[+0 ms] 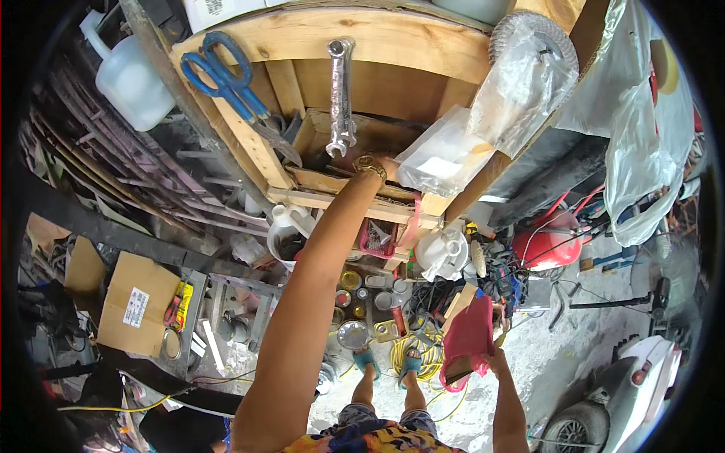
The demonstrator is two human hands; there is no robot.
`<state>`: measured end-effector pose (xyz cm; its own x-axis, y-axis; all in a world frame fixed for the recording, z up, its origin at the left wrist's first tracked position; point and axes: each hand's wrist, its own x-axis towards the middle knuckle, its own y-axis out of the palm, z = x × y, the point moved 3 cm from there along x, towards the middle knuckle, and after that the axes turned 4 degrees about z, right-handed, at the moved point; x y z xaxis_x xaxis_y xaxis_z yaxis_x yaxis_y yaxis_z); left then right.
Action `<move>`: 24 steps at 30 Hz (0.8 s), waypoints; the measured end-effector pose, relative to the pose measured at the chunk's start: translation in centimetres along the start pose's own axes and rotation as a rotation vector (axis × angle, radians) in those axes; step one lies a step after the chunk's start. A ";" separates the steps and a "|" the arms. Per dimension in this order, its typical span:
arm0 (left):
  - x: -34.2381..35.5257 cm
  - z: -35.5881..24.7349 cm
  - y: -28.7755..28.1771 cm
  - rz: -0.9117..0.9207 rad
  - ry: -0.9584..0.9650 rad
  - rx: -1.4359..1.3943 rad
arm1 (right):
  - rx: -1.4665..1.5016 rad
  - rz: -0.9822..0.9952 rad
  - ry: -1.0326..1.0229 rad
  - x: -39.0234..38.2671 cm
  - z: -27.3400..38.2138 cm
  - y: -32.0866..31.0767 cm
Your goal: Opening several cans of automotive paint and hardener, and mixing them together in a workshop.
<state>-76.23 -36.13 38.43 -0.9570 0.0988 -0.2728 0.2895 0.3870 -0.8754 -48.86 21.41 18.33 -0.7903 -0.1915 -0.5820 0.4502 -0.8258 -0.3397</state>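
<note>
My left arm reaches up to the wooden shelf frame, a watch on its wrist. My left hand (387,171) is at the opening of a shallow wooden box (317,132), beside a clear plastic bag (442,151); its fingers are hidden. A metal wrench (340,98) hangs just above it, and large blue-handled shears (234,83) hang to its left. Low at the right, my right hand (495,361) grips a pinkish-red plastic container (470,332), held tilted, with something dark partly visible at its lower end.
Cans (349,280), coiled yellow cable (427,355) and tangled tools crowd the floor around my feet. A cardboard box (128,302) lies left, a red tank (547,241) stands right, and a white wheeled vehicle (634,385) is at lower right. Plastic bags (634,189) hang upper right.
</note>
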 end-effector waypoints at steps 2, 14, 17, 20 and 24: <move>-0.3 0.2 -0.4 0.043 -0.004 0.007 | -0.019 -0.029 0.058 -0.1 -1.8 0.3; -2.6 0.0 -4.1 -0.268 0.165 -0.437 | -0.008 0.012 0.181 -1.4 -5.8 1.9; -1.8 3.4 -7.8 -0.681 0.408 -1.251 | 0.098 0.022 0.139 -1.4 -5.4 2.5; -2.8 6.1 -8.9 -0.635 0.278 -1.668 | 0.144 0.001 0.150 -1.1 -5.3 2.9; -5.7 5.6 -9.2 -0.636 0.369 -1.784 | 0.118 -0.063 0.094 -0.5 -5.1 2.9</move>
<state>-73.35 -45.37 45.80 -0.9234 -0.3457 0.1668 -0.1724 0.7618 0.6244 -45.04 21.79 13.91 -0.7704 -0.0917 -0.6309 0.3450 -0.8921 -0.2916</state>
